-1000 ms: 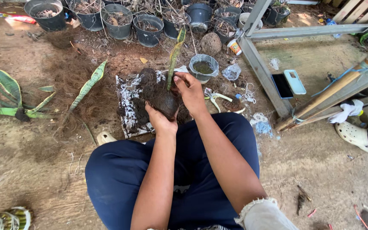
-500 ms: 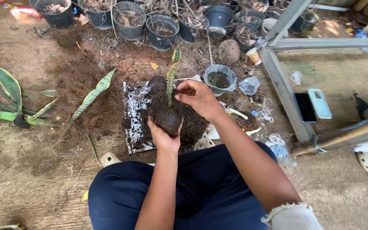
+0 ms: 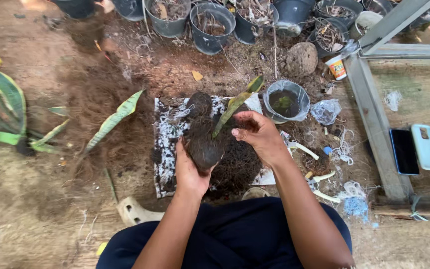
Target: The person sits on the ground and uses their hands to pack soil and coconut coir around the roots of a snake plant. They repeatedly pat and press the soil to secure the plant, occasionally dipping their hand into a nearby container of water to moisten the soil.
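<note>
Head view. Compared with half a second ago the scene has slid a little lower and to the right in the frame: the row of black pots [image 3: 212, 21] now runs along the very top edge, and the two phones [image 3: 415, 148] sit further right, by the grey metal frame [image 3: 374, 112]. The hands have barely changed their pose; the dark root ball [image 3: 206, 149] remains at the centre of the frame, above the white sheet [image 3: 167, 144] strewn with soil.

The left hand [image 3: 191, 172] cups the root ball from below and from the left, its grip curled closed around the lower half of the clump, fingers hidden behind the fibre. The right hand [image 3: 260, 135] is just right of the ball, grip loosely curled, thumb and fingertips touching the base of the plant's long yellow-green leaf [image 3: 235, 104], which rises tilted toward the upper right. Whether the right hand pinches the leaf or merely rests against it cannot be told.

Just right of the leaf tip stands a clear plastic cup [image 3: 284, 101] with dark contents. A round stone [image 3: 302, 59] lies above it. At far left, loose variegated leaves [image 3: 7, 94] lie on the bare ground, and one more leaf [image 3: 113, 119] lies between them and the sheet.
</note>
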